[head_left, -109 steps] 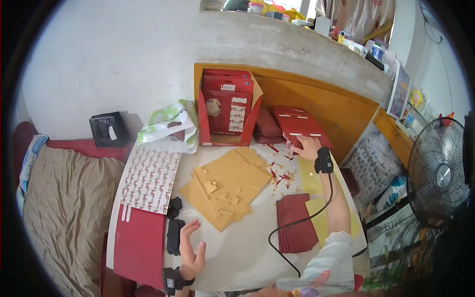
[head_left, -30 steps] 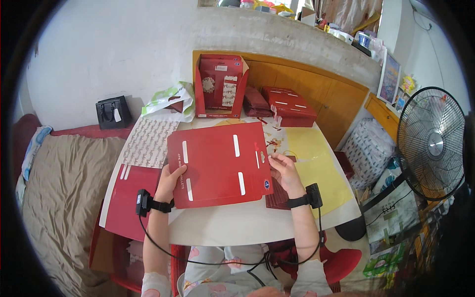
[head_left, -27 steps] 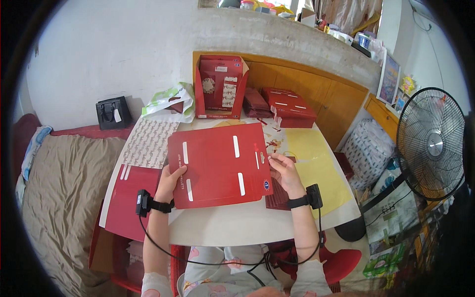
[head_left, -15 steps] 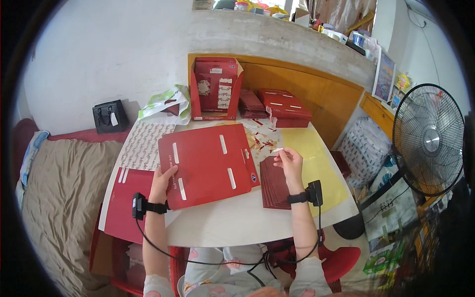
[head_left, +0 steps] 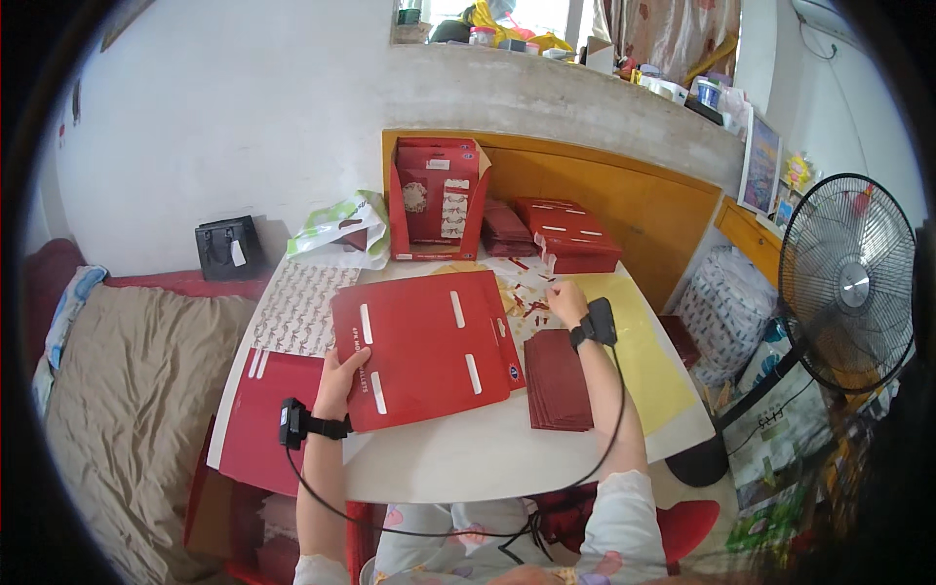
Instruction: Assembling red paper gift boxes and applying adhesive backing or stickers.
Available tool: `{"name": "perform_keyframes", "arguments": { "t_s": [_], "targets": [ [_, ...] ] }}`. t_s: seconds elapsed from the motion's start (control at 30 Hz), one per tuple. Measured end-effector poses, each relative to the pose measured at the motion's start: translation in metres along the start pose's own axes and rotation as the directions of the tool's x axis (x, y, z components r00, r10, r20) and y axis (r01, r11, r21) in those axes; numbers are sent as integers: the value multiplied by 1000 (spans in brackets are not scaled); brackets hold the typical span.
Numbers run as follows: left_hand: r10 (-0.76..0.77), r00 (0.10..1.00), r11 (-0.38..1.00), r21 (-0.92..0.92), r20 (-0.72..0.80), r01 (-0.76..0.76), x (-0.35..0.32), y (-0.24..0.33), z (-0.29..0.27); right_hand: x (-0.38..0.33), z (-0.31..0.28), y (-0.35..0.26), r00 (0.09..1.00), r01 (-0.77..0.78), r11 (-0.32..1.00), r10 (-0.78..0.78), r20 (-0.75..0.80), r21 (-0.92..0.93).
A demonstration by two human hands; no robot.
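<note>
My left hand (head_left: 341, 378) grips the left edge of a red cardboard sheet (head_left: 419, 341), thumb on top. Four-sided in outline, the sheet has several white slots and a hang-hole tab along its right side; it is held tilted over the white table (head_left: 439, 463). Beyond its right edge, my right hand (head_left: 567, 304) is closed, fingertips together above small red and white paper scraps (head_left: 531, 310). Whatever those fingers pinch is too small to make out. Just below the right wrist lies a fanned stack of dark red paper wallets (head_left: 558, 382).
At the back stand a red display box (head_left: 436, 200), more dark red wallets (head_left: 505, 226) and a pile of red cardboard pieces (head_left: 575, 234). A patterned sheet (head_left: 304, 307) and red sheets (head_left: 263, 419) lie left, a yellow sheet (head_left: 634, 361) right. A fan (head_left: 853, 285) stands beyond.
My right hand has moved away from me over the scraps; the small white piece seen in its fingers before no longer shows clearly. The left hand still holds the red sheet. The view has tilted up.
</note>
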State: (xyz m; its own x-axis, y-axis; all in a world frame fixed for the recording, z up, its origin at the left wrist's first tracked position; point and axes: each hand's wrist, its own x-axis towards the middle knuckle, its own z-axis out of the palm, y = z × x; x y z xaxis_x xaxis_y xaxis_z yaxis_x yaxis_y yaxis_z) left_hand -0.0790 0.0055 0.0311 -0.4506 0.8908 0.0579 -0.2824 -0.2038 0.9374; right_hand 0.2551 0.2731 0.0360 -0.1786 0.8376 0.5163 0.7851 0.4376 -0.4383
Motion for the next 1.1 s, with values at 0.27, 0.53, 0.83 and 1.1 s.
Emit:
{"name": "perform_keyframes", "arguments": {
  "t_s": [0.27, 0.53, 0.83, 1.1],
  "targets": [
    [94, 984, 995, 24, 150, -99, -23, 26, 18, -90, -52, -114, 980, 174, 812, -197, -19, 557],
    [98, 972, 992, -104, 214, -78, -37, 30, 22, -128, -75, -131, 997, -7, 677, -51, 56, 736],
    [126, 976, 871, 452, 175, -193, -88, -14, -20, -171, -85, -119, 913, 36, 865, -232, 336, 500],
    [234, 837, 108, 842, 494, -528, -113, 0, 11, -193, -51, -87, 826, 533, 815, -442, 351, -228]
  ]
}}
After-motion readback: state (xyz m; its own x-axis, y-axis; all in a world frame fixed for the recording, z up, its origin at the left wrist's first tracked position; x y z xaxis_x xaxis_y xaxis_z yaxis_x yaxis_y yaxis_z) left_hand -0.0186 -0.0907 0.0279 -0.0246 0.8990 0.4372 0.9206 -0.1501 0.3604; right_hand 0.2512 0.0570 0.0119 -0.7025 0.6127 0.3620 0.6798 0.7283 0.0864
